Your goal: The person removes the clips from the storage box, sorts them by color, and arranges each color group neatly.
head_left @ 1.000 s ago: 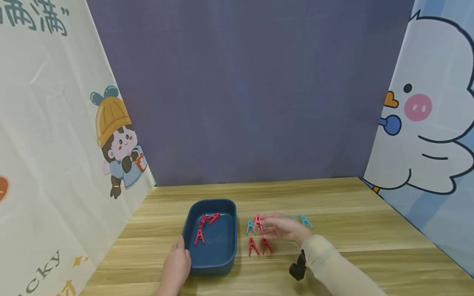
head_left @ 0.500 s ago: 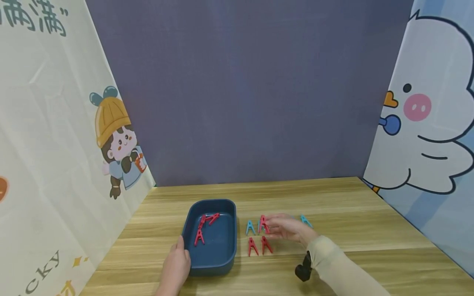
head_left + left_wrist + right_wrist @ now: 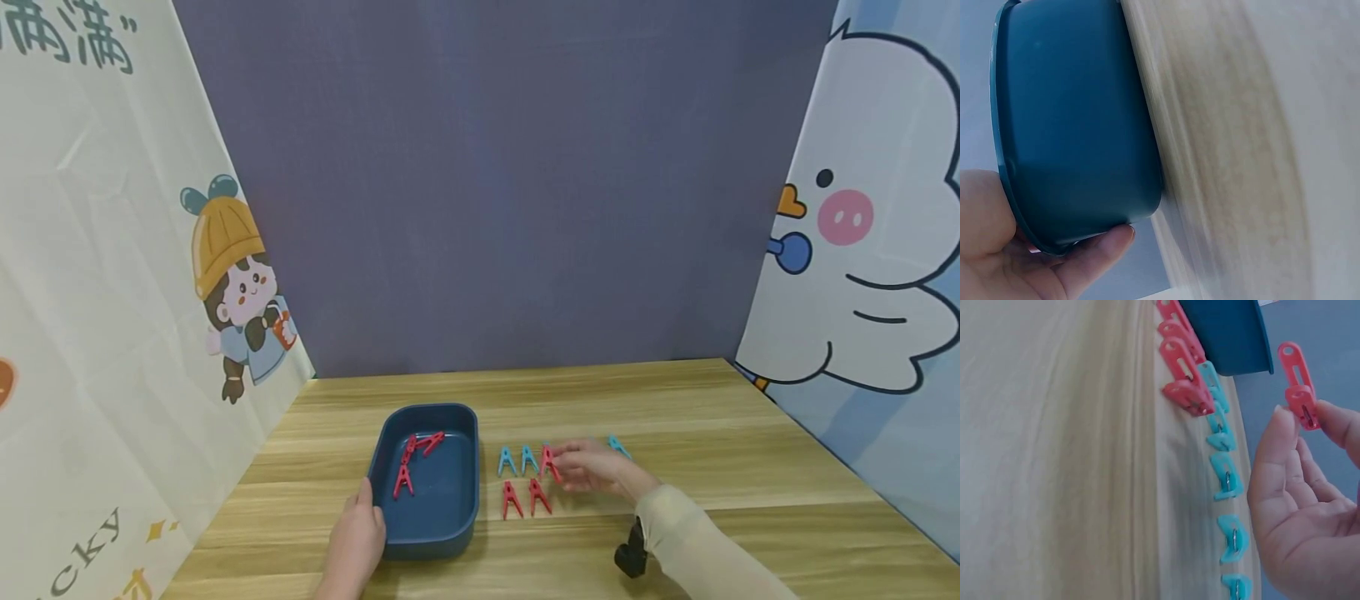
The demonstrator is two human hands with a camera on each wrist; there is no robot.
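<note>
Wooden table (image 3: 712, 433), purple backdrop. I log: right hand (image 3: 596, 468) pinching one red clip (image 3: 550, 461), plastic, A-shaped, lifted above the blue clips (image 3: 517, 460). Left hand (image 3: 360, 533) grips blue tub (image 3: 450, 533) rim; three red clips inside.

A right hand (image 3: 1300, 506) pinches a red clothespin (image 3: 1297, 384) above a wooden table (image 3: 1054, 456), where red pegs (image 3: 1182, 369) and blue pegs (image 3: 1225, 481) lie beside a blue tub (image 3: 1232, 331).

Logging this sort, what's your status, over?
Left hand grips blue tub rim. Right hand pinches red clothespin, lifted. Two red, several blue pegs stand on the table. Path unobstructed.
</note>
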